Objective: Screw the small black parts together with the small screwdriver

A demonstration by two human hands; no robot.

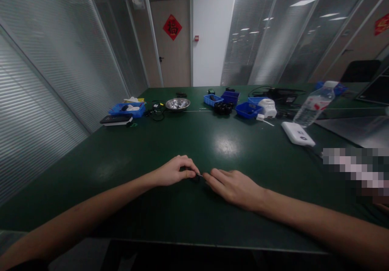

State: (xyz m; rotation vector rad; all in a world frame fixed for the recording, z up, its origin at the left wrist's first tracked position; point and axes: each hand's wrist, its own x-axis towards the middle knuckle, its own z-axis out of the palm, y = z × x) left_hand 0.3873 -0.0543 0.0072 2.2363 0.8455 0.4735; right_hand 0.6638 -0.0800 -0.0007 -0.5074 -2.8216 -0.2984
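Two hands meet near the front edge of the green bench (170, 137), and a small dark part (198, 177) lies just between them. We see the left hand (174, 171) curled closed, its thumb and first fingers pinching the part from the left side. The right hand (235, 188) lies low and almost flat on the bench, fingers stretched out and loosely together, not gripping. Its fingertips (207, 176) point to the left and touch, or nearly touch, the right end of the part; we cannot tell which. The part is very small and dark against the dark bench, so we cannot say what it is. It seems to lie with its long axis from left to right, on the line that joins the two hands. The left hand is the nearer one, since it already holds the part, and the right hand comes to it from the right side.

Far from the hands, at the back of the bench, stand a metal bowl (178, 104) and several blue trays (248, 110). A water bottle (314, 104) and a white box (298, 133) are at the right, well apart from the hands.
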